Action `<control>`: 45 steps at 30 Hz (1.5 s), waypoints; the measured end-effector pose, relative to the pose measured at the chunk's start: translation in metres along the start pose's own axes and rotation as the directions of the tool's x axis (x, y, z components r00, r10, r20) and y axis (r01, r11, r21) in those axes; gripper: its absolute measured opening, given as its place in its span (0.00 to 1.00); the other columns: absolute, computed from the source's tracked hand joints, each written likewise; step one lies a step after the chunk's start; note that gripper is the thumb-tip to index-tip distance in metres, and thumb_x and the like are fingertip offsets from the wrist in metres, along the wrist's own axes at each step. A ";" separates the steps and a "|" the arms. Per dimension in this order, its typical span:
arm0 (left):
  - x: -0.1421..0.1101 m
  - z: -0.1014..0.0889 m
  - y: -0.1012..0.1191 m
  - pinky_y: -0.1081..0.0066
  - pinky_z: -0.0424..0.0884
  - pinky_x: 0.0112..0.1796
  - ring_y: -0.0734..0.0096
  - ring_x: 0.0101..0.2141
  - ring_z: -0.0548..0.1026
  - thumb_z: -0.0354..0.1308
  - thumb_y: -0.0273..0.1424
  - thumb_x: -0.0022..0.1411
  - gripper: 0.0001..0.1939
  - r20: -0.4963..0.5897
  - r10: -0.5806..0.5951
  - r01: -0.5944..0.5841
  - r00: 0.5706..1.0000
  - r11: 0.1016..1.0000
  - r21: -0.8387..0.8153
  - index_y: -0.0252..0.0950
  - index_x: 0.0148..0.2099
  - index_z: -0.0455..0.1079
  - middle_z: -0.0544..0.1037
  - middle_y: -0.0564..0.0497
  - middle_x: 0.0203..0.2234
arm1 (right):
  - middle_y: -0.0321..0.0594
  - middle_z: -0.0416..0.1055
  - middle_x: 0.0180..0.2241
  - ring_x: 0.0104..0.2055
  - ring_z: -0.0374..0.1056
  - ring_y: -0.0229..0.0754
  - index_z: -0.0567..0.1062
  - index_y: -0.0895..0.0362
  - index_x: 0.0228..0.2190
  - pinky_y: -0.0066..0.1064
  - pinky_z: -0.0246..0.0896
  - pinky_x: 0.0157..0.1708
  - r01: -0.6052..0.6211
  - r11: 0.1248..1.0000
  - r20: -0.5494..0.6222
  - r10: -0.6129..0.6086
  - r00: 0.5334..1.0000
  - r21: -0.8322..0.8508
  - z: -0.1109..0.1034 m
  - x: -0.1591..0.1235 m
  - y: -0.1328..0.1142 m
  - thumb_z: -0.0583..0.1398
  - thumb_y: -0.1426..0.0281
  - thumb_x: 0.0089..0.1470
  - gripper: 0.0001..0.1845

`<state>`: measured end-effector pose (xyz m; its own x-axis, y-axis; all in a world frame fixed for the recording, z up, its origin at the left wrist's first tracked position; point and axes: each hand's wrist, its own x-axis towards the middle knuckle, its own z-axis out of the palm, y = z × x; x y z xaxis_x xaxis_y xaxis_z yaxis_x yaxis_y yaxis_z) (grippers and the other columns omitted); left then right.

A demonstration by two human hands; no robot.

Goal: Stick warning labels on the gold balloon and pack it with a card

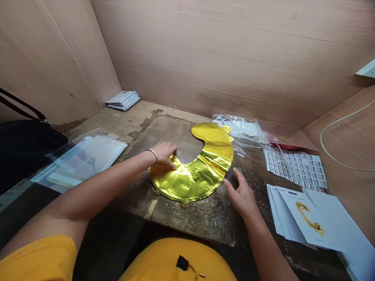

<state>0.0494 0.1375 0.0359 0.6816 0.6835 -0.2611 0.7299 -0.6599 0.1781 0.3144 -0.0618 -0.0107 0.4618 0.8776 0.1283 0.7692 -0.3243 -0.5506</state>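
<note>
A flat, creased gold foil balloon (190, 175) curves on a worn workbench (205, 226). The left hand (164, 156) presses it without gripping, fingers lightly curled; the open right hand (241, 195) sits just beside, near printed cards (307, 222).

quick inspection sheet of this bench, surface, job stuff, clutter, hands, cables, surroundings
surface: worn wooden bench, scuffed and stained
job's things: gold foil balloon, curved, crinkled, lying flat
clutter: clear plastic bag, printed sticker sheet, stack of printed cards, plastic-wrapped white papers, white booklets
hands: left hand on the balloon's inner curve; right hand open, beside its outer edge
cables: white cable on the right wall
surroundings: plywood walls, black bag at left
</note>
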 end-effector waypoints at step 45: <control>-0.152 0.087 0.036 0.61 0.66 0.56 0.59 0.56 0.69 0.51 0.25 0.67 0.13 -0.170 0.550 -0.562 0.818 0.827 -0.031 0.33 0.52 0.69 0.75 0.42 0.51 | 0.46 0.52 0.65 0.66 0.48 0.55 0.61 0.54 0.60 0.57 0.46 0.61 0.502 0.807 0.357 -0.391 0.849 -0.310 0.033 0.008 -0.030 0.48 0.62 0.61 0.27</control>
<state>-0.0327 -0.0175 -0.0009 0.9673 0.2495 0.0452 0.2222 -0.9200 0.3229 0.2807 -0.0339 -0.0204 -0.0662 0.9974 0.0298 0.9898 0.0695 -0.1244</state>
